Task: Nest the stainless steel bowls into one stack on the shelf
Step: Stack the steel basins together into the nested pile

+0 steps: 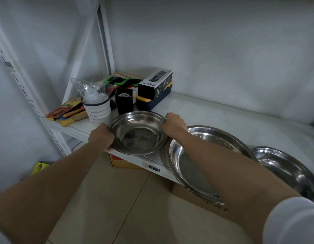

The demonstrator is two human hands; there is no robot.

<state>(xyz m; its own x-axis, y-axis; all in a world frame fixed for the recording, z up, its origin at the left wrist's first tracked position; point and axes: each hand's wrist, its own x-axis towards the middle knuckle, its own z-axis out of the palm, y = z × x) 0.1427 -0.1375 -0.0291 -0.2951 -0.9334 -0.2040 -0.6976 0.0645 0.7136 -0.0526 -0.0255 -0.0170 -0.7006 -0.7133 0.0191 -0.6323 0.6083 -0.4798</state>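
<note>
- Stainless steel, dull and shallow: the small bowl (138, 132) sits at the centre of the frame, on the front part of the white shelf (214, 111), its near edge just over the shelf lip.
- Both hands grip it across its width. The left hand (102, 137) is closed on the rim at the bowl's left; the right hand (174, 123) is closed on the rim at its right. Whether the bowl is lifted or resting, I cannot tell.
- Just right of it lies the middle bowl (193, 166), wider, its front rim hanging past the shelf edge. The two rims look close to touching under the right wrist.
- Further right, at the lower right of the frame, is the large bowl (284, 166), partly hidden by the right forearm.
- The relation that matters, as I judge it: the receiving bowl lies to the right of the held one, so the carry goes rightward, and the right hand is the nearer to it.
- Clutter stands behind at the upper left: a perforated white cup (98, 110) and a spray bottle box (155, 85), clear of that path.
</note>
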